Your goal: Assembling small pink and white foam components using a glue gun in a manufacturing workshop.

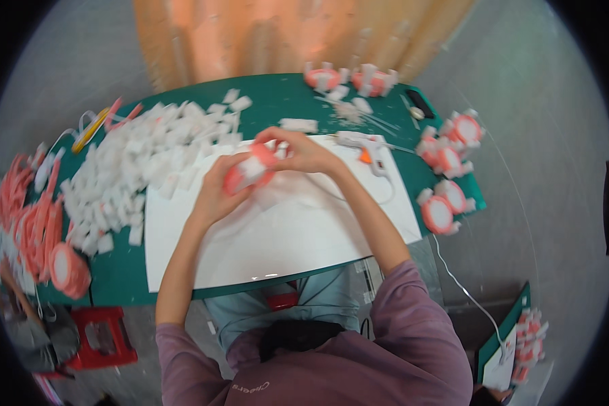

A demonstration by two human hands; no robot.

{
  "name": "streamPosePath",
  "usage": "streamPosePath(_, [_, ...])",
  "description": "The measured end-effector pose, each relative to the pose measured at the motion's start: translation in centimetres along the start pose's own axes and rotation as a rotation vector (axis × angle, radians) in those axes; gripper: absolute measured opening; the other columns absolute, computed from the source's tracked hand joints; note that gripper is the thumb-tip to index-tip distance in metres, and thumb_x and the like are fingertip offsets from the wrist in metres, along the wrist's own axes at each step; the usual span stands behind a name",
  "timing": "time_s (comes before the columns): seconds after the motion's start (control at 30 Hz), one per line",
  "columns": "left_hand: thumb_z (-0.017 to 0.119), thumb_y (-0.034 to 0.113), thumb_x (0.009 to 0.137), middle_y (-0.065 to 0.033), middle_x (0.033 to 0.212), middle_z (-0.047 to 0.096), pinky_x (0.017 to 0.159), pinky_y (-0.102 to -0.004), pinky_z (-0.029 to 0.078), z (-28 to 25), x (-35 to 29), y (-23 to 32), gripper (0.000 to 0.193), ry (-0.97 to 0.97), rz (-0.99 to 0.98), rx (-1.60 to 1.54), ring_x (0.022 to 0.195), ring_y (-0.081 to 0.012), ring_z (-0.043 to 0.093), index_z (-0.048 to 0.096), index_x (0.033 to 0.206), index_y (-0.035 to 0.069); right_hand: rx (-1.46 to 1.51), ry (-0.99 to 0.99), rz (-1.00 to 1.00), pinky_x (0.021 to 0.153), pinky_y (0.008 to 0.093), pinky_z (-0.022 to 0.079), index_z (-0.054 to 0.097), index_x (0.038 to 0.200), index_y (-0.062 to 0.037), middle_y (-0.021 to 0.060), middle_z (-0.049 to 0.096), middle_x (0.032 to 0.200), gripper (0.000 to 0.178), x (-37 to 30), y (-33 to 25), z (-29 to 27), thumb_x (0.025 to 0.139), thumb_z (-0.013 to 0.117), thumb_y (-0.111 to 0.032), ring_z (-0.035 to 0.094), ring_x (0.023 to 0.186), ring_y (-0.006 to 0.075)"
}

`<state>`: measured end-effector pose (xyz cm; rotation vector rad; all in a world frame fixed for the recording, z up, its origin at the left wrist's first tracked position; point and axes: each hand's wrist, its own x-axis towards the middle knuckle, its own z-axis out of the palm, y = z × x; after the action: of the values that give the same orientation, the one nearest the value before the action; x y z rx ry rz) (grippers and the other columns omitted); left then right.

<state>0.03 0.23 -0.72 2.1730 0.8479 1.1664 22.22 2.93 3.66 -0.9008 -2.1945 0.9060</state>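
Over the white board [284,237], my left hand [218,189] grips the near left side of a round pink-and-white foam piece [253,169]. The fingers of my right hand [300,151] close on its far right edge. Motion blurs the piece slightly, and my fingers cover part of its rim. Right of my hands, a white glue gun [352,140] with an orange part beside it lies on the board, its cord trailing off. A single white block [298,125] rests just beyond my right hand.
A large heap of white blocks [128,159] spreads over the green table [271,95] at left. Pink strips [37,233] and stacked pink-rimmed discs [68,267] lie farther left. Pink-and-white round pieces [446,159] sit along the right. A red stool [101,338] and another person's arm [17,287] show lower left.
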Motion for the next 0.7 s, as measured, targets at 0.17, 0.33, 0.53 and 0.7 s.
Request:
streamPosePath(0.17, [0.067,0.005,0.061,-0.0149,0.113,0.047,0.087,-0.0357,0.04,0.2,0.0,0.3,0.063,0.012,0.078,-0.061,0.103,-0.0308,0.049,0.043,0.12,0.011,0.015,0.041,0.008,0.067,0.0267,0.043,0.052,0.11,-0.0126,0.0007,0.058,0.099,0.049,-0.5,-0.4,0.3,0.066,0.072,-0.019,0.052,0.083,0.013])
streamPosePath(0.33, [0.067,0.01,0.063,-0.0148,0.133,0.033,0.095,-0.0392,0.036,0.6,0.1,0.3,0.076,-0.074,0.054,-0.127,0.118,-0.0307,0.04,0.032,0.13,0.014,0.007,0.034,0.054,0.067,0.0267,0.044,0.052,0.111,-0.013,0.0016,0.058,0.098,0.052,-2.1,-0.6,-0.2,0.064,0.073,-0.02,0.052,0.08,0.0144])
streamPosePath(0.53, [0.063,0.025,0.074,-0.0132,0.138,0.029,0.094,-0.0411,0.038,-0.1,0.5,0.7,0.084,0.075,-0.204,-0.59,0.12,-0.0284,0.038,0.01,0.138,0.019,0.119,0.213,0.184,0.068,0.0235,0.044,0.051,0.115,-0.0122,0.002,0.056,0.094,0.054,-6.6,-0.6,-1.3,0.065,0.073,-0.019,0.052,0.081,0.01])
streamPosePath(0.7, [0.054,0.035,0.083,-0.0145,0.128,0.042,0.092,-0.0408,0.041,-0.4,0.8,1.1,0.057,0.137,-0.341,-0.786,0.119,-0.024,0.041,0.036,0.129,0.007,0.41,0.658,0.266,0.072,0.0229,0.046,0.044,0.119,-0.0048,0.0029,0.055,0.098,0.049,-16.0,0.4,-5.2,0.075,0.065,-0.011,0.054,0.087,0.0096])
